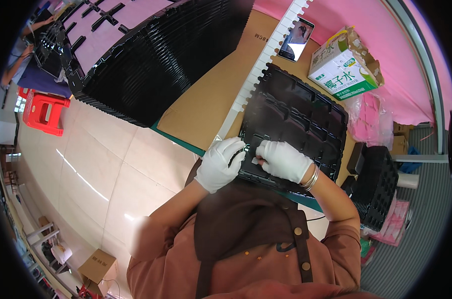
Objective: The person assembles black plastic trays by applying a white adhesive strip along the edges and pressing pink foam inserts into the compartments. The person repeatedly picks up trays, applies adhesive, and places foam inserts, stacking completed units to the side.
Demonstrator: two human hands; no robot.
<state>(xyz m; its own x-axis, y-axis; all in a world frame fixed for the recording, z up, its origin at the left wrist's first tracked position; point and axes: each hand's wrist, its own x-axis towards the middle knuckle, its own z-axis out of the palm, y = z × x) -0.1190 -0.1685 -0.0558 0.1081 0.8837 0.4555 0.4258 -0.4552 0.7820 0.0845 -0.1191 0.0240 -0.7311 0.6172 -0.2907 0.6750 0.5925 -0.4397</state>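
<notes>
Right now my gloved left hand (pixel 219 163) grips the near edge of the black plastic tray (pixel 298 119) on the tabletop (pixel 206 99), fingers curled. My right hand (pixel 282 159) pinches a small white label (pixel 255 160) against it. Beyond sits a white-and-green carton (pixel 341 65), torn open, beside a phone (pixel 296 39).

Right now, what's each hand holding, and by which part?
Both gloved hands are on the black moulded tray at its near edge. The left hand grips the near-left corner; the right hand presses beside it. Whether its fingers pinch something small cannot be told.
</notes>
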